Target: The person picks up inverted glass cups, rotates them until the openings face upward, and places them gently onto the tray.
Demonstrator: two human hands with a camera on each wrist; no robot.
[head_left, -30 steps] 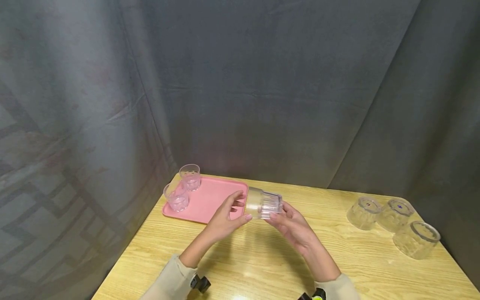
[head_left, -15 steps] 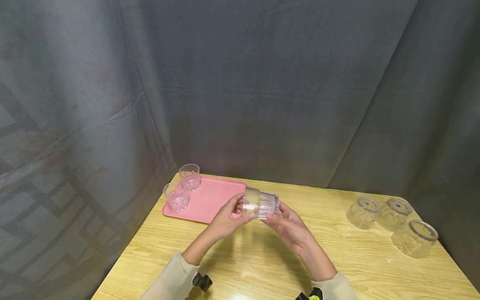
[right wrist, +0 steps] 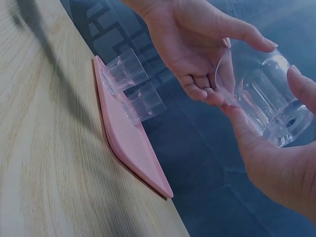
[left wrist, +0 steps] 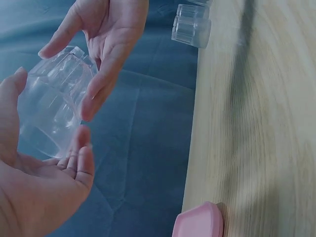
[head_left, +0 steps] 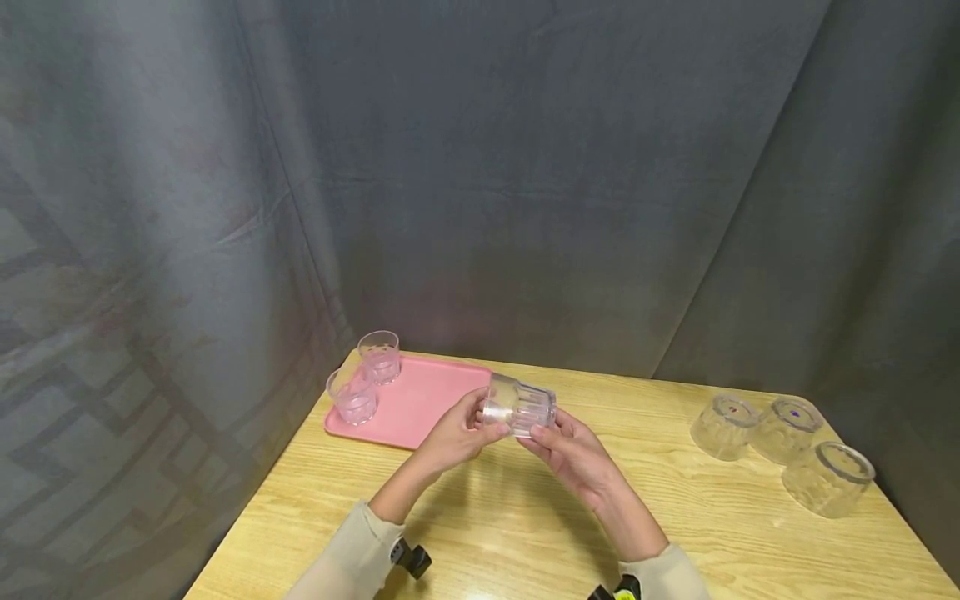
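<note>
Glass (head_left: 517,406), clear and tipped on its side in the air, shows in the head view at the right end of the pink tray (head_left: 427,400), mouth toward the tray and base away from it. The left hand (head_left: 453,433), nearer the tray, grips the mouth end between thumb and fingers; the right hand (head_left: 577,454), farther from the tray, grips the ribbed base end. Two upright glasses (head_left: 356,404) stand on the tray's left end, one behind the other. Well to the right of the tray, three upturned glasses (head_left: 726,429) stand close together on the wooden table (head_left: 525,525). A grey curtain (head_left: 480,167) hangs behind the tray.

From the left wrist, only a corner of the tray shows; the held glass is well apart from it, raised off the table, with both hands on it, one at each end.

From the right wrist, the tray shows at a steep slant, bearing its two glasses. The held glass is apart from it, a small dark mark on its base, the right hand's thumb and fingers closed about that end.
</note>
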